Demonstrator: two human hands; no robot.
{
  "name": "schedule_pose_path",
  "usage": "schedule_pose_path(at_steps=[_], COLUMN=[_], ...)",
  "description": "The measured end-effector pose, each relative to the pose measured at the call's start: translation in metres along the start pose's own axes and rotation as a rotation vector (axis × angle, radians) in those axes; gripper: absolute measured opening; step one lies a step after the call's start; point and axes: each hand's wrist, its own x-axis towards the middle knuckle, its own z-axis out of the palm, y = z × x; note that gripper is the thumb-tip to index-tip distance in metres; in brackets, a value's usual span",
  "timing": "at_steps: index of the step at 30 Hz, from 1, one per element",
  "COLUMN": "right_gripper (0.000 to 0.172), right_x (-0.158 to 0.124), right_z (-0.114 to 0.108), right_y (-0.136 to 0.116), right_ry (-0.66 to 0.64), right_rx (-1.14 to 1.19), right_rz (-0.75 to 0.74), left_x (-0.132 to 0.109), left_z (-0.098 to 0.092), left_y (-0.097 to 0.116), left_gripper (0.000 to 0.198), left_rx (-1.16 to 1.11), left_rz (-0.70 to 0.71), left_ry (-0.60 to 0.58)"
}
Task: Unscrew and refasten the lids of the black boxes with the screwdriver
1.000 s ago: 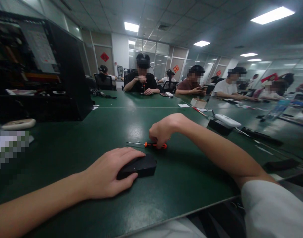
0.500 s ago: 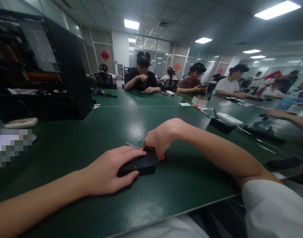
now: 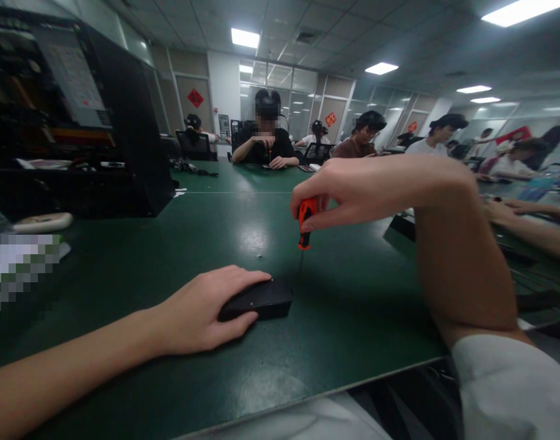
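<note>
A flat black box with small screws on its top lies on the green table. My left hand grips it from the left, fingers over the far side and thumb along the near side. Above and to the right of the box, my right hand is closed around the orange and black handle of a screwdriver. Its thin shaft points down, and the tip is too blurred to tell whether it touches anything.
An open black computer case stands at the left, with a white round-edged object before it. Across the table a person in black works with a tool. Another person's arm reaches in at the right. The table's front edge is near me.
My right hand has risen from beside the box, lifting the screwdriver off the table and turning it upright. My left hand has stayed on the box.
</note>
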Motion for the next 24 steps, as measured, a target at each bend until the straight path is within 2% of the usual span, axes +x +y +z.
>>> schedule_pose_path(at_steps=[5,10,15,24], right_gripper=[0.051,0.053,0.049,0.051], right_x=[-0.015,-0.013,-0.013,-0.009], right_z=[-0.009,-0.007,-0.007,-0.006], right_y=[-0.007,-0.013,-0.014,-0.015], right_ry=[0.086,0.139,0.205,0.250], right_rx=[0.025,0.063,0.051,0.004], right_rz=[-0.078,0.020,-0.055,-0.051], left_x=[0.000,0.001,0.001,0.001], left_z=[0.002,0.000,-0.002,-0.001], left_y=[-0.001,0.000,0.001,-0.001], left_gripper=[0.049,0.049,0.049,0.049], left_rx=[-0.027,-0.010,-0.002,-0.008], left_rz=[0.004,0.005,0.000,0.010], left_ry=[0.031,-0.001,-0.010,-0.008])
